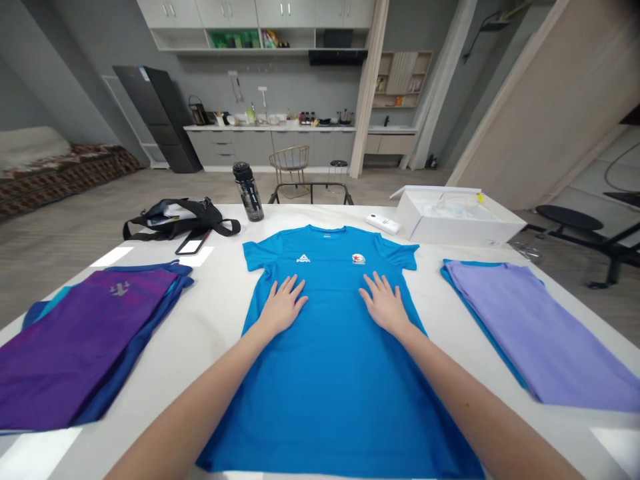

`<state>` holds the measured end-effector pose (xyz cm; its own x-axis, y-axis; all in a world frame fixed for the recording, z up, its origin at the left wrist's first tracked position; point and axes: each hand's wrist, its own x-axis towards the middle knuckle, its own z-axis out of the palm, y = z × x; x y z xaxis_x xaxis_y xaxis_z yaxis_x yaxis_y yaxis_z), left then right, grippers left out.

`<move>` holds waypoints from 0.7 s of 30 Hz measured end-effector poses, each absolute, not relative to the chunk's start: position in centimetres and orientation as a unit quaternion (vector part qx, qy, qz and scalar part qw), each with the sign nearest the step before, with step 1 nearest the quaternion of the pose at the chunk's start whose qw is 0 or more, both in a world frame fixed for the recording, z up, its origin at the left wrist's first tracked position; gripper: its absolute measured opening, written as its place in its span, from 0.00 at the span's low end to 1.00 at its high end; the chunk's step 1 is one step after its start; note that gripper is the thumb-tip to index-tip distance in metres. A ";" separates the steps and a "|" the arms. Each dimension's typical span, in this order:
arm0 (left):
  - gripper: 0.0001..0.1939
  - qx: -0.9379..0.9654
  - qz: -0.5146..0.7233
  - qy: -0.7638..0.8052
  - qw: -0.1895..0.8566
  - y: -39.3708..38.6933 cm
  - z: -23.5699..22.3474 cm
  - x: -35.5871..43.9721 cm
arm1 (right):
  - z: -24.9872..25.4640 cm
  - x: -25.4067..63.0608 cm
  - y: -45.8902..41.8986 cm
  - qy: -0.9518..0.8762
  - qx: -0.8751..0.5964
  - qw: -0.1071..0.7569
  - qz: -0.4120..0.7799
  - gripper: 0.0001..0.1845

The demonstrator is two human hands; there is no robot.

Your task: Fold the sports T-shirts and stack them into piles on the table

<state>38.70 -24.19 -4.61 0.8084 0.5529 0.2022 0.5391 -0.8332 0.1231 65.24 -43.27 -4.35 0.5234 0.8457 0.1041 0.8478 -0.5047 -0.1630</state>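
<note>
A blue short-sleeved T-shirt (330, 373) lies spread flat, front side up, on the white table (200, 333), its collar pointing away from me. Small logos show on both sides of its chest. My left hand (283, 307) rests flat on the left chest area, fingers spread. On the opposite side my right hand (386, 307) lies palm down on the fabric, its fingers also apart. Neither hand grips the cloth. The shirt's sleeves stretch outward beyond my fingertips.
To the left sits a stack of folded purple and blue garments (95, 340); at right, a folded lavender garment (540, 333) over a blue one. Along the far edge are a black bag (185, 217), phone (193, 242), water bottle (249, 193), white device (383, 223) and white box (455, 220).
</note>
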 end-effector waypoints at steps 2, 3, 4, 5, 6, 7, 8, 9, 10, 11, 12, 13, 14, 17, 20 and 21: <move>0.30 0.944 0.094 0.312 0.044 -26.3 -5.0 37.8 | -4.8 64.3 -44.8 -0.475 -0.876 0.078 0.014 0.34; 0.31 0.941 0.090 0.324 0.048 -27.2 -5.0 37.3 | -4.9 64.4 -45.6 -0.475 -0.877 0.072 0.017 0.34; 0.31 0.937 0.088 0.333 0.051 -27.9 -5.0 36.8 | -4.8 64.6 -46.5 -0.479 -0.875 0.069 0.016 0.33; 0.31 0.934 0.089 0.341 0.053 -28.7 -4.9 36.3 | -4.6 65.0 -47.3 -0.484 -0.872 0.069 0.013 0.33; 0.31 0.932 0.091 0.346 0.056 -29.6 -4.7 35.7 | -4.3 65.2 -48.1 -0.488 -0.870 0.073 0.009 0.32; 0.31 0.931 0.093 0.348 0.060 -30.5 -4.5 35.1 | -4.0 65.2 -48.9 -0.492 -0.867 0.080 0.002 0.32; 0.31 0.930 0.095 0.349 0.065 -31.6 -4.2 34.4 | -3.6 64.9 -49.8 -0.497 -0.863 0.091 -0.008 0.31; 0.31 0.930 0.097 0.347 0.071 -32.8 -3.9 33.6 | -3.2 64.3 -50.9 -0.504 -0.857 0.106 -0.018 0.31; 0.32 0.932 0.099 0.341 0.078 -34.2 -3.6 32.7 | -2.7 63.4 -52.0 -0.517 -0.847 0.125 -0.026 0.29; 0.32 0.935 0.100 0.329 0.087 -35.7 -3.3 31.8 | -2.3 62.0 -53.2 -0.534 -0.832 0.149 -0.030 0.27; 0.32 0.940 0.101 0.310 0.097 -37.2 -2.9 30.9 | -2.0 60.4 -54.5 -0.554 -0.813 0.175 -0.027 0.25; 0.31 0.948 0.102 0.283 0.108 -38.8 -2.6 30.1 | -1.6 58.6 -55.8 -0.578 -0.791 0.203 -0.016 0.22; 0.30 0.956 0.101 0.248 0.122 -40.4 -2.3 29.4 | -1.4 56.6 -57.1 -0.595 -0.771 0.229 -0.003 0.19; 0.25 0.971 0.097 0.144 0.166 -44.7 -1.8 28.5 | -1.2 51.3 -60.1 -0.639 -0.721 0.264 0.056 0.14; 0.21 0.970 0.111 0.112 0.185 -47.4 -2.0 29.3 | -1.7 48.3 -61.4 -0.664 -0.692 0.270 0.090 0.15; 0.18 0.968 0.120 0.115 0.186 -47.9 -2.1 29.7 | -2.0 47.9 -61.5 -0.665 -0.688 0.274 0.094 0.15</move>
<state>29.68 -47.90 -2.13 0.9448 0.2680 0.1887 0.1788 -0.9039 0.3885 47.88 -61.53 -1.99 0.0967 0.9671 0.2352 0.8642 0.0356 -0.5018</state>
